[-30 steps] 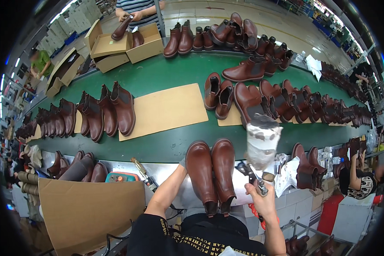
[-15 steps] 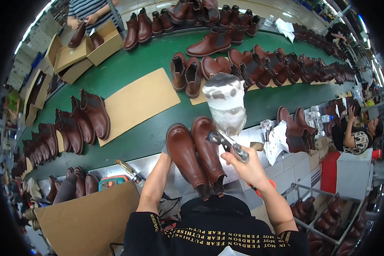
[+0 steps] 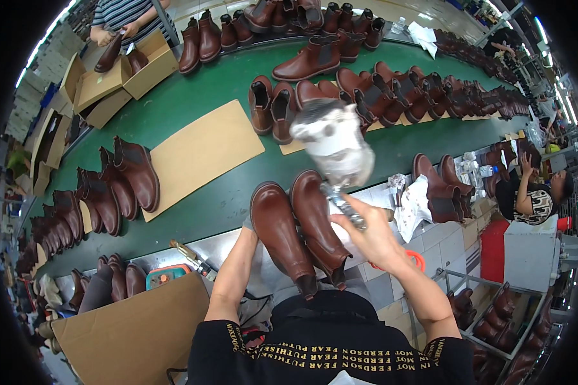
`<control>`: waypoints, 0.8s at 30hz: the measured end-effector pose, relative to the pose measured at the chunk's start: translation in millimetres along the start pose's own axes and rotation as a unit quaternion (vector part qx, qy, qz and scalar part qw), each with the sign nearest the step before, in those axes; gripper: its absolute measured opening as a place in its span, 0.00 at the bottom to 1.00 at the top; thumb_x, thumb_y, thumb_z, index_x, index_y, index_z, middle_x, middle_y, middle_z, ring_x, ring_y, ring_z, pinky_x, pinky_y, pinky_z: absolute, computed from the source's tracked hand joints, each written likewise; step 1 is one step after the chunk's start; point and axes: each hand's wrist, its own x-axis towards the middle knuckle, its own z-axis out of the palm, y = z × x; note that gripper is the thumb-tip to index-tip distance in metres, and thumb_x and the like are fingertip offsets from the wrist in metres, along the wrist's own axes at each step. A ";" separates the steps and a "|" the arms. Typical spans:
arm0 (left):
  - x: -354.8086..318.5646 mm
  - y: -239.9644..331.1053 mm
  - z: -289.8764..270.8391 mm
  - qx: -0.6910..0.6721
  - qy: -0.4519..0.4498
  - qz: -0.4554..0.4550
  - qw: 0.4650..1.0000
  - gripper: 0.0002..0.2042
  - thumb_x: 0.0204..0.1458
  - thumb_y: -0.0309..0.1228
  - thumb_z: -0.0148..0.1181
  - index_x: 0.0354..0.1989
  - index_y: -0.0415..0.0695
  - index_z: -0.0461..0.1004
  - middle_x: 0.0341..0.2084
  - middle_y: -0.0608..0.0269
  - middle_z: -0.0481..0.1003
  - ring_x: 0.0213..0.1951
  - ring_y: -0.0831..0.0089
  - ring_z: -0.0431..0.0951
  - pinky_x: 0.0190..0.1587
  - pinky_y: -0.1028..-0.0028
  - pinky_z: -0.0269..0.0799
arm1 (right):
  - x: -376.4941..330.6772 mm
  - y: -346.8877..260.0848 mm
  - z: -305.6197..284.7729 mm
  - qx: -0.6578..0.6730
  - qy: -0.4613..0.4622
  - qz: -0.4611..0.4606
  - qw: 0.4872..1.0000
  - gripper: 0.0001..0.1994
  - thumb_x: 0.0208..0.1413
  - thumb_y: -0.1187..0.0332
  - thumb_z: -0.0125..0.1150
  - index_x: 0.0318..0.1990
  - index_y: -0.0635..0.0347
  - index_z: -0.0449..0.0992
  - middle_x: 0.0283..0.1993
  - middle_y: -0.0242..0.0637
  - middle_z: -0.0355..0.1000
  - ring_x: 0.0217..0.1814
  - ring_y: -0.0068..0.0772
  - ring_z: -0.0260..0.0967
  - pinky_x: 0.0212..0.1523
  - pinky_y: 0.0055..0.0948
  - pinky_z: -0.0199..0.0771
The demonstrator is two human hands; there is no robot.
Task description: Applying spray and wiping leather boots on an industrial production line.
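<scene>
A pair of dark brown ankle boots hangs before me, toes away from my body: a left boot [image 3: 277, 224] and a right boot [image 3: 316, 218]. My left hand [image 3: 248, 222] reaches behind the left boot's toe and supports the pair; its fingers are hidden. My right hand [image 3: 372, 234] is closed round the dark handle [image 3: 345, 206] of a tool beside the right boot. Its bulky head [image 3: 334, 144] is wrapped in white, dark-stained material and blurred. What lies under the wrapping cannot be seen. An orange-red ring [image 3: 419, 260] shows at my right wrist.
Brown boots [image 3: 135, 176] line the green table [image 3: 192, 218], some on a cardboard sheet [image 3: 205, 144]. Open boxes [image 3: 151, 74] stand far left near a co-worker in stripes [image 3: 141, 16]. A white cloth [image 3: 414, 205] lies right, and a cardboard flap [image 3: 135, 327] juts up nearby at left.
The wrapped tool head has swung slightly left and blurs. The right boot's heel end has shifted right, away from the left boot's. My view has turned a little.
</scene>
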 end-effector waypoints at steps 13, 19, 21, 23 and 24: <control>4.6 7.5 -0.7 -0.026 0.000 -0.026 0.999 0.12 0.60 0.28 0.51 0.50 0.40 0.71 0.44 0.56 0.74 0.44 0.68 0.74 0.52 0.67 0.72 | 26.4 41.9 -13.3 0.141 0.028 0.050 0.988 0.19 0.55 0.55 0.63 0.25 0.65 0.73 0.18 0.30 0.68 0.24 0.18 0.64 0.27 0.26 0.65; 0.2 4.0 -15.7 0.004 0.016 -0.016 1.000 0.12 0.60 0.29 0.51 0.49 0.39 0.71 0.44 0.54 0.74 0.43 0.66 0.74 0.50 0.67 0.72 | -26.7 49.6 -12.5 0.155 0.070 0.092 0.981 0.17 0.55 0.59 0.64 0.24 0.63 0.72 0.20 0.29 0.69 0.25 0.18 0.65 0.28 0.25 0.66; 1.7 3.6 -15.9 0.009 0.020 -0.016 1.000 0.12 0.60 0.29 0.51 0.49 0.39 0.71 0.43 0.53 0.74 0.42 0.65 0.74 0.49 0.66 0.72 | -31.7 52.8 1.4 0.231 0.070 0.098 0.966 0.17 0.56 0.60 0.65 0.23 0.61 0.71 0.20 0.28 0.69 0.26 0.17 0.65 0.29 0.24 0.65; 1.8 2.7 -15.3 0.012 0.025 -0.015 1.000 0.12 0.60 0.29 0.51 0.49 0.39 0.71 0.43 0.53 0.74 0.42 0.65 0.74 0.49 0.66 0.72 | -20.5 63.8 17.1 0.263 0.078 0.072 0.959 0.17 0.56 0.60 0.64 0.23 0.62 0.71 0.20 0.29 0.69 0.26 0.17 0.66 0.29 0.22 0.65; 1.7 2.5 -15.6 0.014 0.026 -0.014 0.999 0.12 0.60 0.29 0.51 0.49 0.39 0.71 0.43 0.52 0.74 0.42 0.64 0.75 0.48 0.66 0.72 | -14.0 69.6 20.2 0.244 0.082 0.066 0.964 0.17 0.56 0.61 0.64 0.23 0.62 0.71 0.20 0.29 0.69 0.26 0.17 0.67 0.29 0.22 0.65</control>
